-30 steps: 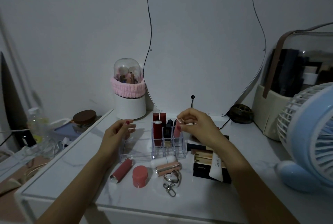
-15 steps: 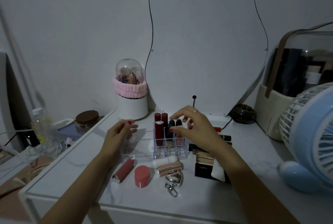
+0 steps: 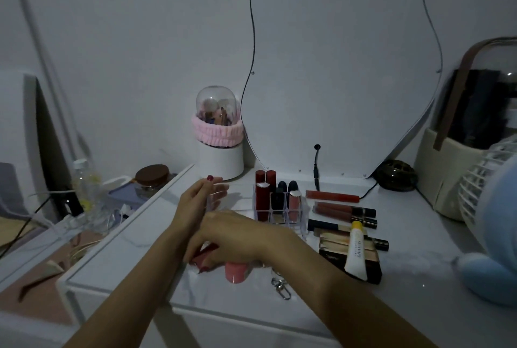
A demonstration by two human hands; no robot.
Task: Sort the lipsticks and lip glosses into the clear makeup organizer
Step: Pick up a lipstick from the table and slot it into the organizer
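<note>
The clear organizer (image 3: 303,225) stands mid-table with several lipsticks (image 3: 262,202) upright in its slots. My left hand (image 3: 199,200) pinches the organizer's low left end. My right hand (image 3: 228,238) reaches across to the left in front of it, fingers closed around a dark pink lipstick tube (image 3: 202,256) lying on the table. A round pink jar (image 3: 235,272) sits just under that hand. To the right of the organizer lie a red lip gloss (image 3: 333,196) and two brown glosses (image 3: 344,211).
A black-and-gold box (image 3: 334,247) with a white tube (image 3: 355,254) on it lies at the right, and a metal keychain (image 3: 280,287) near the front edge. Behind stand a domed brush holder (image 3: 219,149), a mirror (image 3: 341,68), a storage case (image 3: 475,129) and a blue fan (image 3: 495,224).
My right hand left the organizer's slots, where a pink lipstick now stands, and swung down and left to close on the lying tube. My left hand stayed put.
</note>
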